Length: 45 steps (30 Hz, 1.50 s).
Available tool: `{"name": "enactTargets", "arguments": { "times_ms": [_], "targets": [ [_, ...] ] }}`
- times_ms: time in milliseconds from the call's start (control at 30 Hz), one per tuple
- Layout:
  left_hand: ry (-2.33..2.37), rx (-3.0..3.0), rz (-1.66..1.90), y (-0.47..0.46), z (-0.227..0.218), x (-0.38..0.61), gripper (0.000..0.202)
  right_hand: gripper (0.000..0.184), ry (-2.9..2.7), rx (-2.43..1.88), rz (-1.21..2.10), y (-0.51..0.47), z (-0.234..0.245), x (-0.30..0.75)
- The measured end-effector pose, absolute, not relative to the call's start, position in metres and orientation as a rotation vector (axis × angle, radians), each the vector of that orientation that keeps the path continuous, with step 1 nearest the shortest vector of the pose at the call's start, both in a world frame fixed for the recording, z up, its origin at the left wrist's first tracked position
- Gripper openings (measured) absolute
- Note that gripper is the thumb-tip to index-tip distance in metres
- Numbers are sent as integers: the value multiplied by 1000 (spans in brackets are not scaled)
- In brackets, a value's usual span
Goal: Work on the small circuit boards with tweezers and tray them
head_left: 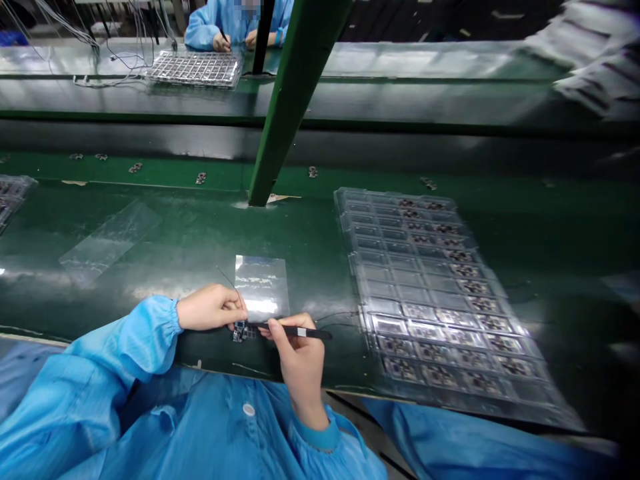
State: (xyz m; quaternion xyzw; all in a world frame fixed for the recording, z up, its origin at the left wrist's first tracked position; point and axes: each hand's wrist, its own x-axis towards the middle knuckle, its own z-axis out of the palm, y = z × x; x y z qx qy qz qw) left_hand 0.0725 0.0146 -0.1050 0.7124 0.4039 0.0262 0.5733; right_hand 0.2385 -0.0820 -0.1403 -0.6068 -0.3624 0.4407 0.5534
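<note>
Near the front edge of the green bench, a small circuit board (240, 332) sits just under the fingertips of my left hand (215, 309). Those fingers are pinched together on a thin dark wire (228, 280) that sticks up and to the left; exactly where it ends is hidden. My right hand (300, 343) is closed around black tweezers (320, 334) with a white band. Their tips point left and reach the board. Just beyond both hands lies a clear plastic sheet (263, 283).
A clear compartment tray (383, 273) partly filled with boards lies to the right. A green post (280, 127) rises behind my hands. Another plastic film (113, 243) is on the left. Small boards dot the strip behind. Across the bench, a person (220, 23) in blue works beside another tray (195, 69).
</note>
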Motion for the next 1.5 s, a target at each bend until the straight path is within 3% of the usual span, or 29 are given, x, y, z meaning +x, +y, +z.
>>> {"name": "enactTargets", "arguments": {
  "times_ms": [1267,1500],
  "targets": [
    [1019,1657,204,11,-107,73,17,26,-868,-1400,941,-83,-142,238],
    [989,1622,178,9,-101,76,15,22,-1040,-1365,1156,-84,-135,236]
  ]
}}
